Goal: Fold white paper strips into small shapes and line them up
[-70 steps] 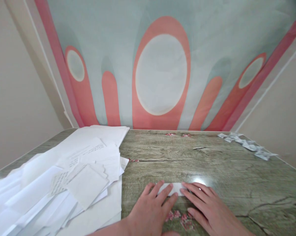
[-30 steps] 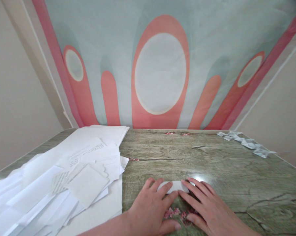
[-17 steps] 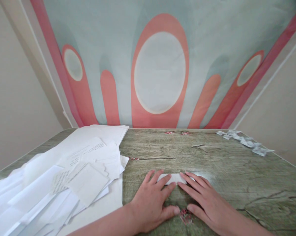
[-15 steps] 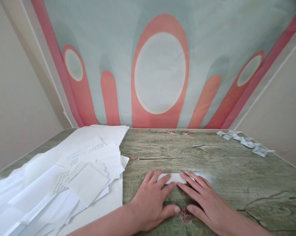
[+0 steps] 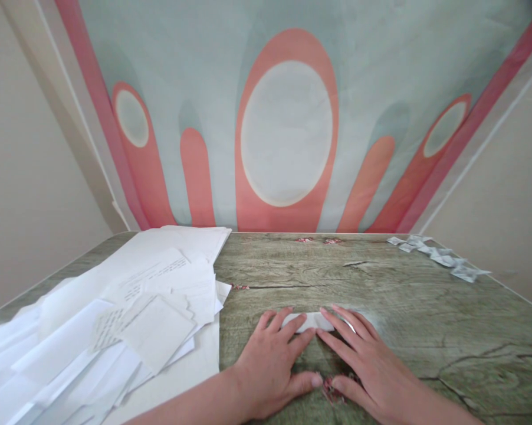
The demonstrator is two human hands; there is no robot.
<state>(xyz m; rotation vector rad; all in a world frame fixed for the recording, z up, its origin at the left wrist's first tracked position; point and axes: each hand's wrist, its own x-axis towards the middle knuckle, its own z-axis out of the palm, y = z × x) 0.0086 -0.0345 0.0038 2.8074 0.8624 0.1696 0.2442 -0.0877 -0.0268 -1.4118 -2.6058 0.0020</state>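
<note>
A narrow folded strip of white paper [image 5: 311, 321] lies flat on the wood-patterned table [image 5: 288, 260] near its front. My left hand [image 5: 275, 360] rests over the strip's left end, fingers stretched out and fingertips pressing down on the paper. Over the right end lies my right hand [image 5: 364, 360], also with fingers extended and apart. Between the two hands the middle of the strip shows; both ends are partly hidden under the fingers. My thumbs sit lower on the table, by a reddish patch [image 5: 334, 386] in its surface.
Loose white sheets and torn pieces of paper [image 5: 155, 330], some printed, are heaped on the left. Several small folded paper pieces [image 5: 443, 257] form a row at the far right edge. A wall with a coral and grey-green pattern [image 5: 222, 71] rises behind the table.
My right hand has shifted slightly left along the strip, and its fingers have spread a little. My left hand stays almost where it was.
</note>
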